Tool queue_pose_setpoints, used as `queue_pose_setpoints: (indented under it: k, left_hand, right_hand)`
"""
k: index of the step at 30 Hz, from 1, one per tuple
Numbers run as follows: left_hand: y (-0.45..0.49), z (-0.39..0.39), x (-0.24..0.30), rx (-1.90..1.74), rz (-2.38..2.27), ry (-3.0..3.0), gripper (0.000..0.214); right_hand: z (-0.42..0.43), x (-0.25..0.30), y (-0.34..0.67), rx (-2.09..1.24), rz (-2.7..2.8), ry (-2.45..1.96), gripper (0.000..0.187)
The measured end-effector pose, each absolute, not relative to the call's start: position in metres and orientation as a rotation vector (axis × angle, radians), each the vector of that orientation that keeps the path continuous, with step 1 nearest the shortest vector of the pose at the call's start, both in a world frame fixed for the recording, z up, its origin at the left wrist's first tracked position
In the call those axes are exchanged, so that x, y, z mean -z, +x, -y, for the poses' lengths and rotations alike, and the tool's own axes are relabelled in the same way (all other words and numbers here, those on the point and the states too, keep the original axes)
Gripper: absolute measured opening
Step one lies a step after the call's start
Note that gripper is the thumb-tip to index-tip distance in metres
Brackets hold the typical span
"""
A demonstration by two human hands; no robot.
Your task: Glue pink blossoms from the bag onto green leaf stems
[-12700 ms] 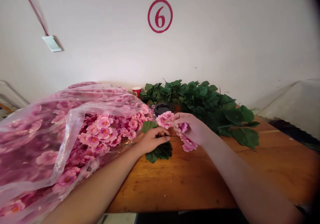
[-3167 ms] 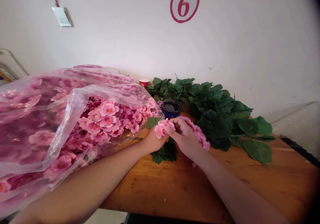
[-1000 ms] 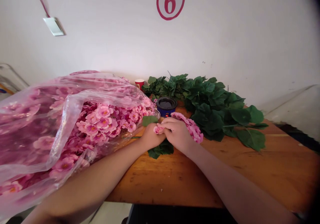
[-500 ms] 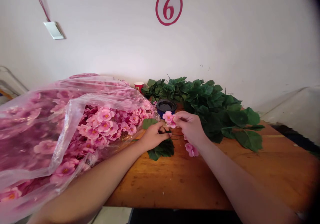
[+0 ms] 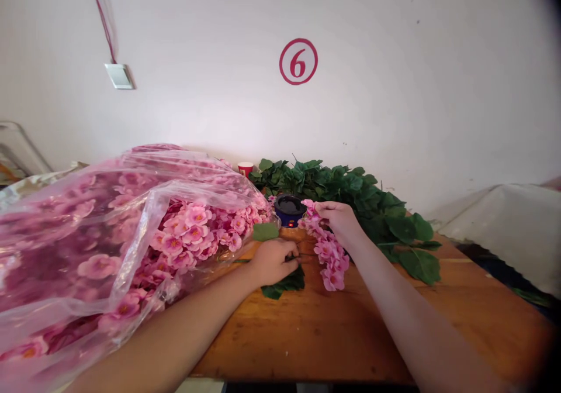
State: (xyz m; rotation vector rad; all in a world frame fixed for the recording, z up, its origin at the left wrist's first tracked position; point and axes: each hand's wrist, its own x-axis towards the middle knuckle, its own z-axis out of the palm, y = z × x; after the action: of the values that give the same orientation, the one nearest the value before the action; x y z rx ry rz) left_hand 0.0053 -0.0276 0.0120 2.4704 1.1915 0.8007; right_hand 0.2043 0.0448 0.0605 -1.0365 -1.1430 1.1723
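Observation:
My right hand (image 5: 342,220) pinches the upper end of a pink artificial flower spray (image 5: 331,255), whose blossoms hang down toward the table. Lower and to the left, my left hand (image 5: 274,262) is closed around a green artificial leaf stem (image 5: 241,261). One leaf (image 5: 265,231) shows above that hand, and darker leaves (image 5: 284,286) stick out beneath it. Its fingertips are partly hidden. Just beyond both hands stands a small dark blue pot (image 5: 290,209) with a black inside and a lit red light on its front.
A large clear plastic bag (image 5: 144,223) full of pink flowers covers the left side. Green leaf stems (image 5: 363,200) are heaped along the back and right of the wooden table (image 5: 350,334). Behind the bag stands a red paper cup (image 5: 245,169), near the white wall (image 5: 197,77).
My right hand has drawn the flower spray away from my left hand, to the right, so more blossoms show. My left hand stays by the leaves, its fingers more curled. The view has tilted up.

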Motion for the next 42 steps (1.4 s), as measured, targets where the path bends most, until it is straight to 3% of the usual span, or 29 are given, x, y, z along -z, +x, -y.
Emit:
queue_pose_setpoints:
  k: [7,26,42]
  left_hand:
    - [0.004,0.025,-0.010,-0.725,-1.164,2.627,0.013]
    - [0.003,0.023,-0.013,-0.635,-1.142,2.670,0.014]
    - [0.001,0.022,-0.013,-0.711,-1.119,2.548,0.013]
  right_hand:
    - [-0.079,-0.075,0.186,-1.058,1.181,-1.069,0.027]
    - [-0.109,-0.043,0.179,-0.627,1.381,-1.241,0.023]
    - [-0.089,-0.071,0.174,-0.864,1.160,-1.139,0.019]
